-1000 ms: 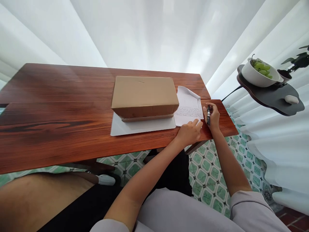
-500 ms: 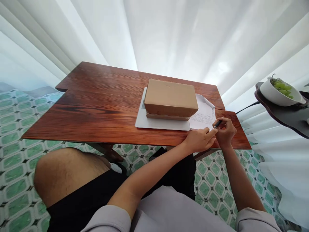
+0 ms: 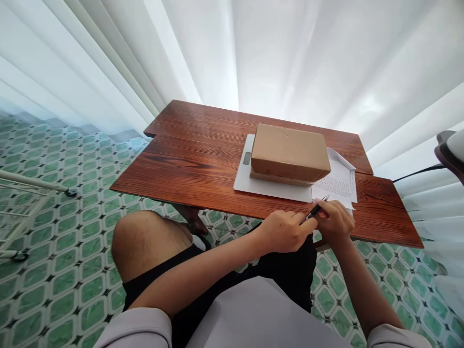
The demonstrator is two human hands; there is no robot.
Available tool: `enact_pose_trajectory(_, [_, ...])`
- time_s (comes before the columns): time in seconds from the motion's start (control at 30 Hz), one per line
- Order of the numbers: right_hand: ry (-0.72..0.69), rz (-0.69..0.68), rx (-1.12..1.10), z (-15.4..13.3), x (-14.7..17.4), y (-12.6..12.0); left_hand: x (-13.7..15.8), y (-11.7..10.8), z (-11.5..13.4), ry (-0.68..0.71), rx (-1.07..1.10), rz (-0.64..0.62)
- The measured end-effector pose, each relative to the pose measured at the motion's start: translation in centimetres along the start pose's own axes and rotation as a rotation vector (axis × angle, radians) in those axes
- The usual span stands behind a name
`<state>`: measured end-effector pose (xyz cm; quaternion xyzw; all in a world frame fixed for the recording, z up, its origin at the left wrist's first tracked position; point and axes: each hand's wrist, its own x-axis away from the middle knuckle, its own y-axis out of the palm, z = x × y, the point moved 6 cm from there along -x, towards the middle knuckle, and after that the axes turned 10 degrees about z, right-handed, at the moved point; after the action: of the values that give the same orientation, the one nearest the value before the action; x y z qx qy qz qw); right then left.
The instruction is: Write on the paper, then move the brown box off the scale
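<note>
A black pen (image 3: 313, 211) with a silver tip slants between my two hands, just past the table's front edge. The fingers of my left hand (image 3: 283, 230) are closed around its lower end. My right hand (image 3: 336, 221) has its fingers curled against the upper part of the pen, partly hiding what they grip. Beyond the hands, a handwritten sheet of paper (image 3: 337, 184) lies beside a closed brown cardboard box (image 3: 292, 147). That box rests on a flat white scale (image 3: 242, 181) with a small grey display at its left.
The brown wooden table (image 3: 181, 162) has a stepped outline, with white curtains (image 3: 275, 63) behind it. At far right is the edge of a dark shelf (image 3: 444, 154). A white wheeled rack (image 3: 27, 212) stands on the green tiled floor at left.
The view has swung left, so the table appears further right. Both hands have drawn the pen back toward me from the paper. The pen's silver tip now points up and away.
</note>
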<state>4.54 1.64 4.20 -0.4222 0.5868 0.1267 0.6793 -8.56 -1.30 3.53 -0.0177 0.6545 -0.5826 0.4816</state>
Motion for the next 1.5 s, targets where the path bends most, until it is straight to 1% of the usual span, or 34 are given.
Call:
enact_pose_trajectory(0.07, [-0.084, -0.124, -0.026, -1.7, 0.4, 1.1, 1.0, -0.9, -0.7, -0.028, -0.021, -0.003])
enact_pose_trajectory(0.13, [-0.138, -0.202, -0.052, -2.7, 0.9, 1.9, 1.9, -1.6, -1.3, -0.032, -0.031, -0.020])
enact_pose_trajectory(0.23, [-0.164, -0.215, -0.045, -2.9, 1.4, 2.3, 3.4, -2.3, -1.8, 0.034, -0.047, -0.050])
enact_pose_trajectory(0.3, [-0.155, -0.216, 0.002, -2.0, 1.8, 2.2, 4.5, -2.7, -2.2, 0.091, -0.071, -0.067])
enact_pose_trajectory(0.37, [-0.101, -0.195, 0.082, -0.2, 2.1, 1.5, 5.5, -3.2, -3.0, 0.134, -0.109, -0.065])
enact_pose_trajectory(0.43, [-0.027, -0.173, 0.155, 2.1, 2.4, 0.5, 6.2, -3.8, -4.0, 0.158, -0.162, -0.020])
enact_pose_trajectory(0.47, [0.009, -0.207, 0.205, 3.4, 2.6, 0.2, 6.5, -4.2, -4.6, 0.166, -0.188, 0.020])
enact_pose_trajectory(0.53, [0.098, -0.221, 0.276, 6.2, 2.7, -0.6, 6.8, -5.1, -5.9, 0.168, -0.226, 0.105])
enact_pose_trajectory(0.6, [0.196, -0.284, 0.287, 8.8, 2.6, -0.9, 7.0, -5.8, -7.2, 0.149, -0.237, 0.160])
enact_pose_trajectory(0.67, [0.279, -0.383, 0.294, 11.3, 2.2, -0.7, 7.3, -6.3, -8.3, 0.122, -0.243, 0.188])
enact_pose_trajectory(0.73, [0.317, -0.468, 0.305, 13.2, 1.6, -0.3, 7.7, -6.6, -9.3, 0.097, -0.247, 0.215])
enact_pose_trajectory(0.9, [0.371, -0.610, 0.300, 16.3, 0.5, 1.5, 8.4, -6.3, -11.0, 0.036, -0.261, 0.256])
enact_pose_trajectory(1.03, [0.372, -0.694, 0.324, 17.4, 1.2, 3.3, 8.4, -5.7, -11.9, 0.003, -0.258, 0.242])
enact_pose_trajectory(1.23, [0.344, -0.752, 0.333, 17.7, 3.3, 5.2, 8.0, -5.2, -12.4, -0.005, -0.255, 0.212])
enact_pose_trajectory(1.37, [0.356, -0.747, 0.332, 17.5, 4.0, 5.5, 7.6, -5.1, -12.5, -0.019, -0.210, 0.215])
enact_pose_trajectory(1.5, [0.392, -0.700, 0.348, 17.4, 4.2, 5.3, 7.3, -5.4, -12.7, -0.059, -0.085, 0.282])
